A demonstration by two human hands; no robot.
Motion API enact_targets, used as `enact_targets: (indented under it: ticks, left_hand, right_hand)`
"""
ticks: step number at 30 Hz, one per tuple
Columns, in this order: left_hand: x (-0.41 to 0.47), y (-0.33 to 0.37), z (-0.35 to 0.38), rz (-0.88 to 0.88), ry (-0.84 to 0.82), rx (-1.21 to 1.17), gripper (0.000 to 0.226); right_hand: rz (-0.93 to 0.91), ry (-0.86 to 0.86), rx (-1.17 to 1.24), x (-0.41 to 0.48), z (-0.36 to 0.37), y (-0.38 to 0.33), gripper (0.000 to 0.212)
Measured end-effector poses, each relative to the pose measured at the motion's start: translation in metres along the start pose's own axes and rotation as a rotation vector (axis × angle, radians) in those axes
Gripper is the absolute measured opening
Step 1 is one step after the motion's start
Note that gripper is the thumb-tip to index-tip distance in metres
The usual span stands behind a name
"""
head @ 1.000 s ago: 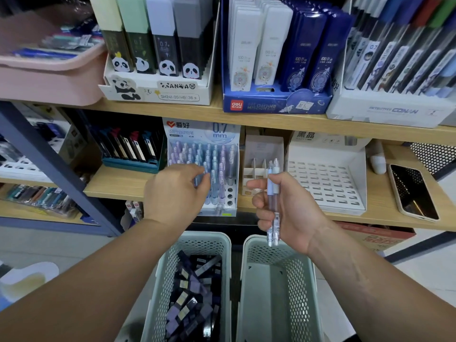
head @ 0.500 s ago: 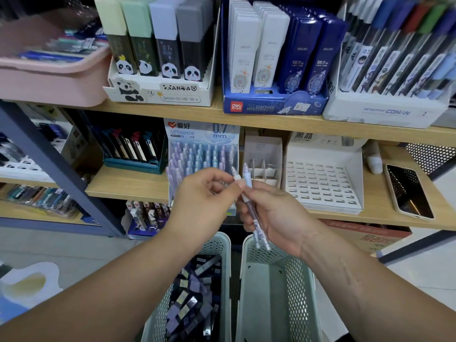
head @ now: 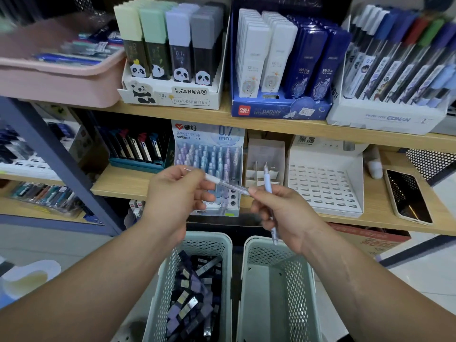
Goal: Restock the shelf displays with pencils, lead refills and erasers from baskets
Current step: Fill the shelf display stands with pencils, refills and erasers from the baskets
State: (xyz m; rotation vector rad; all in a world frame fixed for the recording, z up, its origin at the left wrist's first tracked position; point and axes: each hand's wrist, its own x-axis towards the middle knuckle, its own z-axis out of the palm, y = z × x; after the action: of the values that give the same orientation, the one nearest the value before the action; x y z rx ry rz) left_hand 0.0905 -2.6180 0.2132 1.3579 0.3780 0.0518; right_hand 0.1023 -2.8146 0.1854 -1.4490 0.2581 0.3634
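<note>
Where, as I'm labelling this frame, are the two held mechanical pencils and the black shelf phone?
Slanted clear plastic mechanical pencil (head: 225,184): head view, mid-barrel, right of left hand (head: 172,193).
Upright lilac plastic mechanical pencil (head: 267,181): head view, upper barrel, above right hand (head: 283,213).
Flat black smartphone (head: 407,196): head view, screen centre.

There are two hands, left hand (head: 172,193) and right hand (head: 286,213), two loose pencils (head: 228,185), two mesh baskets (head: 209,238), one phone (head: 407,196), one pink tub (head: 59,80), three display boxes (head: 170,95) on the upper shelf (head: 271,124) and four on the lower.

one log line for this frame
left hand: pinches clear pencil | right hand: grips lilac pencil | both before pencil display
</note>
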Motion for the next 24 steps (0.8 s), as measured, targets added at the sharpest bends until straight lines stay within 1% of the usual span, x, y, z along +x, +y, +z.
enact_targets:
  ticks: [3, 5, 8, 12, 13, 14, 16, 18, 20, 22, 24]
  left_hand:
    - [0.001, -0.002, -0.004, -0.036, -0.099, 0.061, 0.009]
    - [0.002, -0.004, -0.006, -0.046, -0.161, 0.154, 0.008]
    - [0.002, -0.008, -0.007, -0.053, -0.231, 0.295, 0.01]
    - [-0.001, -0.013, -0.007, -0.058, -0.308, 0.388, 0.012]
    - [-0.001, -0.015, -0.007, -0.017, -0.3, 0.434, 0.011]
    - [0.0, -0.016, -0.007, 0.064, -0.26, 0.514, 0.01]
    - [0.005, -0.018, -0.011, 0.277, -0.106, 0.669, 0.011]
    - [0.01, -0.016, -0.017, 0.454, 0.052, 0.737, 0.018]
    - [0.018, -0.014, -0.025, 0.531, 0.152, 0.769, 0.029]
    - [0.026, -0.015, -0.033, 0.537, 0.148, 0.85, 0.044]
    - [0.031, -0.019, -0.04, 0.542, 0.072, 0.981, 0.058]
  right_hand:
    - [0.022, 0.068, 0.137, 0.002, -0.001, -0.003, 0.005]
    - [0.02, 0.117, 0.192, 0.004, -0.002, -0.005, 0.009]
    - [-0.012, 0.193, 0.158, 0.005, -0.002, -0.006, 0.011]
    - [-0.038, 0.28, 0.139, 0.007, 0.0, -0.005, 0.009]
    - [-0.05, 0.305, 0.135, 0.009, 0.0, -0.005, 0.008]
    - [-0.074, 0.331, 0.124, 0.01, -0.001, -0.007, 0.008]
    - [-0.161, 0.381, 0.075, 0.013, -0.003, -0.011, 0.008]
    - [-0.287, 0.428, -0.023, 0.016, -0.005, -0.017, 0.008]
    - [-0.396, 0.452, -0.12, 0.019, -0.006, -0.022, 0.009]
    - [-0.464, 0.456, -0.226, 0.022, -0.007, -0.026, 0.009]
    - [-0.512, 0.458, -0.305, 0.026, -0.009, -0.03, 0.009]
